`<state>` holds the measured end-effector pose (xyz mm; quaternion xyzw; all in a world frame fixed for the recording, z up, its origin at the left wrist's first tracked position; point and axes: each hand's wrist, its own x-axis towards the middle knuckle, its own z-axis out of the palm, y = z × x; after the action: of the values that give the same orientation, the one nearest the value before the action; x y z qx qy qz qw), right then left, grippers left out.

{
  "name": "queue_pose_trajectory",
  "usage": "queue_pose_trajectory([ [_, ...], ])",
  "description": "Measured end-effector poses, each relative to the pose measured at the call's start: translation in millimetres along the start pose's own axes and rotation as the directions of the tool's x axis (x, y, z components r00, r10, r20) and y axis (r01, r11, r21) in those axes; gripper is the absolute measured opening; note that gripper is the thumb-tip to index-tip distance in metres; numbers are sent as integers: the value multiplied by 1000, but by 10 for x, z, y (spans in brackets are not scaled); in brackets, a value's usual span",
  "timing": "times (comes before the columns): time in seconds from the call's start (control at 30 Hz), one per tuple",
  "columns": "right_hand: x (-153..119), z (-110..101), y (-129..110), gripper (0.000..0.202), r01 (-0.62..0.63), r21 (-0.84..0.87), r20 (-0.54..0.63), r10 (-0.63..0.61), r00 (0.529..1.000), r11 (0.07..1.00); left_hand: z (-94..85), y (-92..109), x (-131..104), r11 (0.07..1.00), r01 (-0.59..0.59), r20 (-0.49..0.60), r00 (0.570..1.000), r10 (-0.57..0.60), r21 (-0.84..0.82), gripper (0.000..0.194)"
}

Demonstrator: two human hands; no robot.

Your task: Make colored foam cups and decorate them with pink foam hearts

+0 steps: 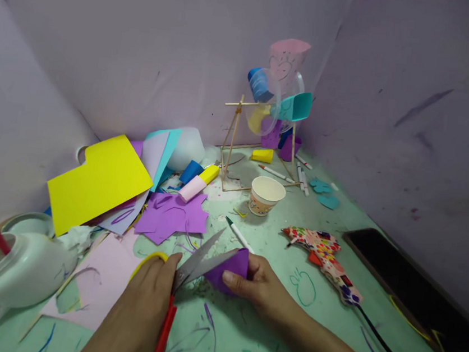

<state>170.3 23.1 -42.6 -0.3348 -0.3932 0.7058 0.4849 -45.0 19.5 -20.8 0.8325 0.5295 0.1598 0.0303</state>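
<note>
My left hand [147, 290] grips a pair of scissors [196, 265] with yellow and red handles, its blades spread apart. One blade lies against a piece of purple paper [230, 271], which my right hand [260, 283] pinches between thumb and fingers. The paper is curved or folded; its far side is hidden by the hand and blade. Just beyond the paper, a white marker [238, 234] with a dark green tip rests on the green tabletop. Thin purple paper strips [210, 317] lie below the blades.
A paper cup [266, 195] stands ahead, before a stick frame [232, 142] carrying coloured cups. To the right are a patterned glue gun [322, 254] with its cord and a dark phone [409, 280]. Yellow paper [100, 183], purple scraps [175, 214] and a white pitcher [24, 271] occupy the left.
</note>
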Motion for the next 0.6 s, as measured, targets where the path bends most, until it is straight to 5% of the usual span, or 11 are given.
queue_pose_trajectory([
  [0.13,-8,-3,-21,32,29,-14,-7,-29,1000,999,-10,-23,-63,986,-73,75,995,63,152,54],
  [0.33,-21,4,-42,25,13,-50,-23,-15,1000,999,-171,73,2,986,-33,308,951,-20,166,56],
  [0.6,-29,0,-37,26,47,-118,-28,-51,998,992,-221,100,17,993,28,362,930,-68,115,57],
])
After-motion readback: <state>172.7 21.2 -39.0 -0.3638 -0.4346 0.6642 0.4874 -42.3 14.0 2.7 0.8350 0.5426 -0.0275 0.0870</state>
